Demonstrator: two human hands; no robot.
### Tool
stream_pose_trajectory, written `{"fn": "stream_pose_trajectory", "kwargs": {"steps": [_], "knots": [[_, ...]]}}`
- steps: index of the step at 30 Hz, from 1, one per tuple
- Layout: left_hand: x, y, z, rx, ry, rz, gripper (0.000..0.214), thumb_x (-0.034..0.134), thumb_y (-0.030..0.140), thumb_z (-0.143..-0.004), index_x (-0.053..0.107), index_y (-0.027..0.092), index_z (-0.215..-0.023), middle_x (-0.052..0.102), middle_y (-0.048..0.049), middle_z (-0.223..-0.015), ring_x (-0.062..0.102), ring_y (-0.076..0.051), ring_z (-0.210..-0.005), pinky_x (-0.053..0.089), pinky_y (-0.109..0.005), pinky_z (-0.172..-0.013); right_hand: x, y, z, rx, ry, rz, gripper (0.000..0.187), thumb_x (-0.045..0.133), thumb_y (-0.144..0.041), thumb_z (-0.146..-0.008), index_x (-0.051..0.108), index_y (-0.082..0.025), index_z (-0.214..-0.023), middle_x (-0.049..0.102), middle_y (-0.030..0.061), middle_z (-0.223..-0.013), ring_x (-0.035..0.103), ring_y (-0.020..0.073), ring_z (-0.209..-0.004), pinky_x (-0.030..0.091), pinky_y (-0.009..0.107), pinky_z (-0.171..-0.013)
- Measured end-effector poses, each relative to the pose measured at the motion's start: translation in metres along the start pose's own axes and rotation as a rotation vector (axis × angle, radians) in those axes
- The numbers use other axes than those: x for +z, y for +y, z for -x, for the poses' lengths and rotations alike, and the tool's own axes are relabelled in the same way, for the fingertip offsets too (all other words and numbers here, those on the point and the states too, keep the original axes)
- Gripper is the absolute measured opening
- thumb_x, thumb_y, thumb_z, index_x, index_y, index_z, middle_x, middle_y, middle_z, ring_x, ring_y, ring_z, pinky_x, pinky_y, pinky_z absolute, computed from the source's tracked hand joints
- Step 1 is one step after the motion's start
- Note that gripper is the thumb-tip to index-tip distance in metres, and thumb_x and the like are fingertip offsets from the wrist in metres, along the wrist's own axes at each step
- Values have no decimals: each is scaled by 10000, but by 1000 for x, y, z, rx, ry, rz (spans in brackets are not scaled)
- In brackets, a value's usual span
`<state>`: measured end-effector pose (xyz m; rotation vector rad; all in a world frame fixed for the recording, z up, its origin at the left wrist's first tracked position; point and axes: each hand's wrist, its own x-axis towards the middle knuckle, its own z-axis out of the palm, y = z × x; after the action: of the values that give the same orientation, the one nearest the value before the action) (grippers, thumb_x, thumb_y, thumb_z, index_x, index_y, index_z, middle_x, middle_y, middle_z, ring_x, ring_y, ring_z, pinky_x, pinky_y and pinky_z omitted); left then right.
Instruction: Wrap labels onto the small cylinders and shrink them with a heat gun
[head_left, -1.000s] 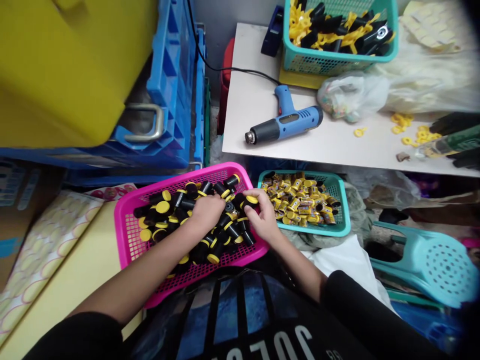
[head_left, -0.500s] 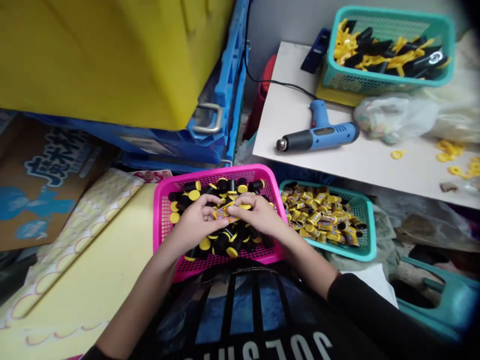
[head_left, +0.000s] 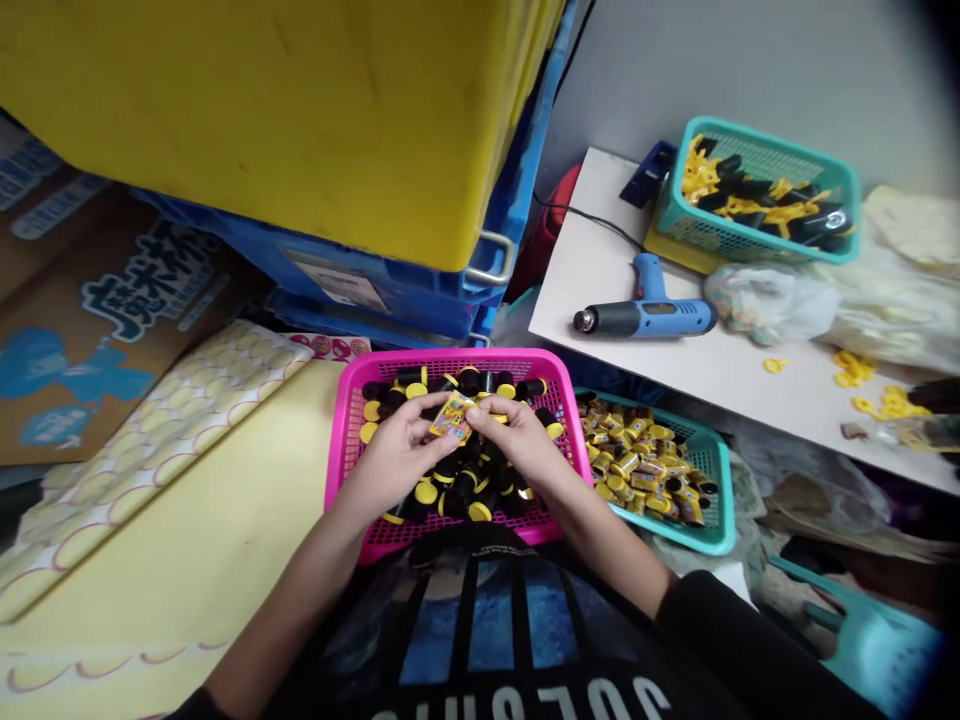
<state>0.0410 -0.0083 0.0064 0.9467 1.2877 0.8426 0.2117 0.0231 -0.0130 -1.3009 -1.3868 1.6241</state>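
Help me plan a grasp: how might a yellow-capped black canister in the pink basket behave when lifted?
The yellow-capped black canister could roll, being cylindrical; its shiny side may feel slippery; loosely heaped neighbours would probably shift.

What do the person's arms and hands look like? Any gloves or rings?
No gloves, rings or watch that I can see! The left grip and right grip are bare hands. The right sleeve is plain black and ends near the elbow. Only a bit of the left sleeve shows, black too.
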Motion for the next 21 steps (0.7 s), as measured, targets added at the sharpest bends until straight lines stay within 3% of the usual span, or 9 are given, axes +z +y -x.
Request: {"fn": "stream_pose_trajectory", "kwargs": {"steps": [4,9,13,18,21], "knots": [[-8,2,-1,70,28,-15,503,724,334,-691,574,161,-1139,676,-8,-786,665,-156,-751,524,-263,-688,-4,-8,-4,-145,-75,272,345,654,-490,-782,597,-177,-648,562,-14,-708,508,110,-707,378,260,-723],[-2,0,-3,167,249,67,455,746,289,-672,596,160,-1082,591,52,-645,623,-114,-653,516,-230,-666,-1,-13,-5,-53,-135,152,344,596,-527,-815,636,-185,-825,641,-6,-835,565,125,-803,401,267,-797],[5,-5,0,206,366,85,379,754,292,-685,630,162,-1018,579,51,-621,592,-102,-599,495,-208,-599,2,-7,-3,-18,-96,91,304,640,-471,-784,600,-174,-731,607,-22,-732,527,106,-704,394,253,-731],[-3,-2,2,132,189,159,395,690,400,-763,633,165,-1075,668,-12,-764,630,-125,-670,506,-235,-628,-3,-7,-1,-138,-104,256,256,621,-409,-813,590,-177,-709,592,-9,-747,535,111,-731,392,260,-741],[-11,3,-1,42,66,42,409,766,325,-668,667,158,-1028,671,-5,-734,646,-142,-705,509,-247,-673,-9,-12,-1,-234,-172,418,217,635,-362,-809,591,-182,-696,585,-5,-742,525,108,-724,389,262,-731]]}}
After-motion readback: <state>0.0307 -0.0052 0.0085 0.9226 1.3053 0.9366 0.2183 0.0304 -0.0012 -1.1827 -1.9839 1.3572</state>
